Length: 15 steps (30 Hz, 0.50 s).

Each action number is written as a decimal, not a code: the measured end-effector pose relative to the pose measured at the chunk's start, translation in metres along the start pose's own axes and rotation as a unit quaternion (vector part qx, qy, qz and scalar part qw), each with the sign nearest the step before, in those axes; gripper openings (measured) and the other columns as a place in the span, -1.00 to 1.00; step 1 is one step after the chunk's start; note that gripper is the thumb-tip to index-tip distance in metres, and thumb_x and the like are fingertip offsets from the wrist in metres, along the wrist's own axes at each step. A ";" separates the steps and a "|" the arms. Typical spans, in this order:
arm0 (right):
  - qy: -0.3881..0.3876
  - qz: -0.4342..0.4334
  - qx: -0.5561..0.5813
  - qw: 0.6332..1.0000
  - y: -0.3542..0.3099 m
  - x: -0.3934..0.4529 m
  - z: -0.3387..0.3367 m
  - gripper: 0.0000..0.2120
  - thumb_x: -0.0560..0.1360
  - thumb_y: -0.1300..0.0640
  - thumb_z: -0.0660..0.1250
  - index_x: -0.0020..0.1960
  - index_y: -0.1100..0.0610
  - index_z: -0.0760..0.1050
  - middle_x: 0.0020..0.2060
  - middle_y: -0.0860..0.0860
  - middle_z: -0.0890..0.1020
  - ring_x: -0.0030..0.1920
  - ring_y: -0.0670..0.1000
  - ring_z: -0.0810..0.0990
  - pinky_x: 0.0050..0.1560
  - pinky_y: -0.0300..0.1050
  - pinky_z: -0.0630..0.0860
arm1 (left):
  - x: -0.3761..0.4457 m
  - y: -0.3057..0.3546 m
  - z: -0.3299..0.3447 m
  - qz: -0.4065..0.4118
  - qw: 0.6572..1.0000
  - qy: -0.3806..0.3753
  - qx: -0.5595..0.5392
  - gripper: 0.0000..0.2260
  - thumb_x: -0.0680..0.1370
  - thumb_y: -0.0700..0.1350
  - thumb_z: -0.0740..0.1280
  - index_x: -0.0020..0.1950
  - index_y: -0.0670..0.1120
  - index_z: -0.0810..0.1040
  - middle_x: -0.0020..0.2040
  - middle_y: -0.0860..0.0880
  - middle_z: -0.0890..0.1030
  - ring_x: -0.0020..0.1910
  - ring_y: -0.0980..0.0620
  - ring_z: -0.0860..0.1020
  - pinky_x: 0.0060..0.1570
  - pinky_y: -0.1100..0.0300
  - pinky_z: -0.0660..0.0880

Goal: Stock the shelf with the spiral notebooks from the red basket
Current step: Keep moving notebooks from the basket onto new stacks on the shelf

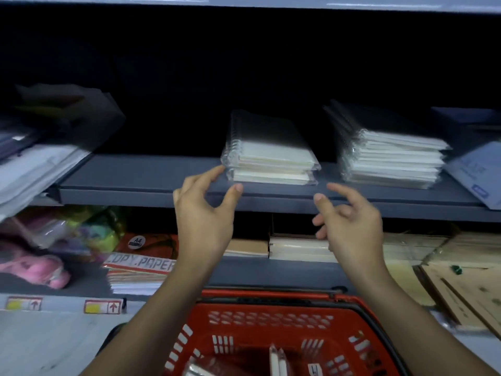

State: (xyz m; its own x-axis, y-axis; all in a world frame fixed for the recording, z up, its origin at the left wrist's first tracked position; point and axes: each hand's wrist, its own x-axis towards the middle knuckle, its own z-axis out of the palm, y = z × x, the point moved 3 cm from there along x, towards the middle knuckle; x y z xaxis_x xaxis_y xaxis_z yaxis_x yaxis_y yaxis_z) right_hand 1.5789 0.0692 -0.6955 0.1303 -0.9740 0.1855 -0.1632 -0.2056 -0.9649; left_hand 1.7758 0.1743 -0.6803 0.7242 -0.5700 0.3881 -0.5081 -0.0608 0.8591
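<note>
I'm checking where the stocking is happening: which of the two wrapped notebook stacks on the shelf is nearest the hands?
The shorter stack, in the middle of the shelf: the left hand reaches its front corner. The taller stack lies further right.

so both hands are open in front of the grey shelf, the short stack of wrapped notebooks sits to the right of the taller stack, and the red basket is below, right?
One thing is off: in the head view the short stack sits to the left of the taller stack, not the right. The rest holds: the left hand and right hand are open in front of the grey shelf, and the red basket is below.
</note>
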 end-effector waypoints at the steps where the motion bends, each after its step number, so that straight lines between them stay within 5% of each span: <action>1: -0.018 0.005 -0.011 1.000 0.004 -0.012 -0.007 -0.70 0.59 0.00 0.38 0.30 -0.01 0.54 -0.40 0.02 0.68 -0.47 -0.10 0.59 -0.40 -0.28 0.46 | -0.012 -0.001 -0.004 0.001 1.000 -0.011 0.004 -0.65 0.54 0.07 0.44 0.32 0.11 0.56 0.21 0.10 0.54 0.26 0.01 0.45 0.23 0.07 0.46; 7: -0.133 0.074 -0.082 0.985 0.052 -0.086 -0.038 -0.86 0.56 0.04 0.41 0.12 0.00 0.59 -0.41 0.04 0.67 -0.49 -0.10 0.59 -0.49 -0.30 0.42 | -0.104 -0.035 -0.017 -0.146 0.980 -0.105 -0.082 -0.75 0.50 -0.09 0.50 0.17 0.06 0.63 0.07 0.01 0.68 0.05 0.05 0.65 -0.03 0.36 0.54; 12: -0.219 0.205 -0.139 0.944 0.121 -0.138 -0.036 -0.90 0.55 0.12 0.43 0.02 0.14 0.62 -0.39 0.05 0.64 -0.54 -0.07 0.55 -0.55 -0.23 0.40 | -0.174 -0.076 -0.010 -0.279 0.940 -0.173 -0.091 -0.76 0.45 -0.21 0.53 0.06 0.03 0.64 -0.04 -0.04 0.69 0.08 -0.06 0.67 0.10 0.22 0.54; 15: -0.279 0.332 -0.141 0.890 0.173 -0.172 -0.019 -0.75 0.56 0.08 0.42 0.15 0.22 0.60 -0.37 0.04 0.59 -0.50 -0.06 0.51 -0.52 -0.23 0.42 | -0.197 -0.084 0.003 -0.362 0.900 -0.223 -0.095 -0.76 0.47 -0.17 0.52 0.12 -0.08 0.67 0.03 -0.08 0.71 0.03 0.01 0.66 0.06 0.21 0.53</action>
State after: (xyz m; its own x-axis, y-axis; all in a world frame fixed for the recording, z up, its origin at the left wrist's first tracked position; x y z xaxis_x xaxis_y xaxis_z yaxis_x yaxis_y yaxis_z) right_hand 1.5092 0.1996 -0.8907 0.3651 -0.7069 -0.6058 -0.6146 0.3057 -0.7272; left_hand 1.6748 0.2891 -0.8300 0.5532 -0.7120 -0.4325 0.1421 -0.4309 0.8911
